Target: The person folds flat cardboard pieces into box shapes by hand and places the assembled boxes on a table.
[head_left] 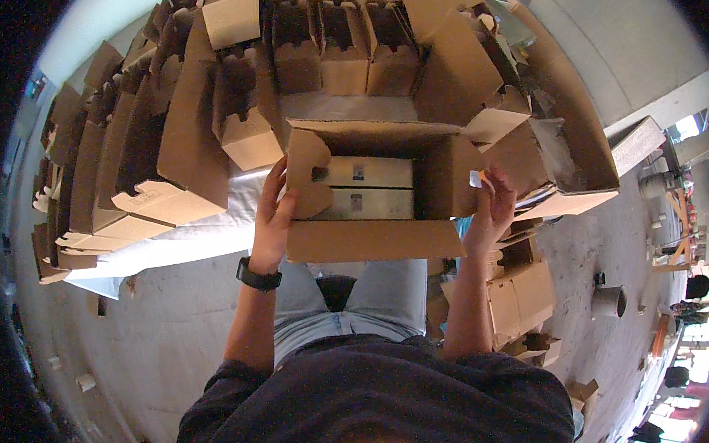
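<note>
In front of me is an open brown cardboard box, tilted so that its inside shows. Two flat white boxes lie in it one above the other, each with a small dark printed mark. My left hand, with a black watch on its wrist, grips the cardboard box's left side by a notched flap. At the right end, my right hand has its fingers drawn together beside the cardboard. A small white label shows at those fingertips; whether the hand also touches the box is unclear.
Tall open cardboard bins line the left side, and more bins stand ahead. At the right is a large open carton with clear plastic in it. Below my right arm are stacked cartons. A grey bucket lies on the floor.
</note>
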Motion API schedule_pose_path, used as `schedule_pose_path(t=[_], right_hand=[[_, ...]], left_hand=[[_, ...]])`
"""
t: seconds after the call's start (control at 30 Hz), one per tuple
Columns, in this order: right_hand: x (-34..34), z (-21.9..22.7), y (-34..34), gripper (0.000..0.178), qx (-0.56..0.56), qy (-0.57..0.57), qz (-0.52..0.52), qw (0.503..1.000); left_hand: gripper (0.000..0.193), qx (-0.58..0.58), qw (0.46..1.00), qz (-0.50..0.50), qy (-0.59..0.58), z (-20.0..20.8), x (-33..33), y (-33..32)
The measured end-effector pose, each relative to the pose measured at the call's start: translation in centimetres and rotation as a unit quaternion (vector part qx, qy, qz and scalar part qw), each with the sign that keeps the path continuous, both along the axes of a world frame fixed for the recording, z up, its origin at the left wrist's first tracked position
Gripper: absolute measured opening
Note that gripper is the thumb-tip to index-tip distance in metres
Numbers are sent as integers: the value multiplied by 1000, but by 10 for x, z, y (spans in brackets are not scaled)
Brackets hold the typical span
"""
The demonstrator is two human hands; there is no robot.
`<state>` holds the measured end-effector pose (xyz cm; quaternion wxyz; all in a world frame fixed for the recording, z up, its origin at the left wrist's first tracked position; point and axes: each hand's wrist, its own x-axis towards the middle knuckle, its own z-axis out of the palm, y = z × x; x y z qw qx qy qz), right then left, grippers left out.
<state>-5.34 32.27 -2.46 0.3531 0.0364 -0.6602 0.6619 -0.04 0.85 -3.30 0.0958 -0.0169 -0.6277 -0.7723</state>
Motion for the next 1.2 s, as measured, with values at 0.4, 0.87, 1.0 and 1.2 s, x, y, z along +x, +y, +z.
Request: schedule_pose_path(t=[0.4, 0.87, 1.0, 1.2], right_hand=[[6, 36, -2, 34, 314, -57, -41, 947], [-6, 48, -18, 40, 378, -108, 9, 920], [-8, 46, -17, 43, 411, -91, 11, 907], [-12, 39, -15, 47, 419, -74, 1, 905]], left_hand=[[53, -29, 999, 12, 10, -7, 0, -2], [51, -91, 995, 37, 2, -2, 3, 1], [51, -23, 999, 0, 24, -6, 1, 1], [51, -37, 999, 11, 9, -7, -1, 1]])
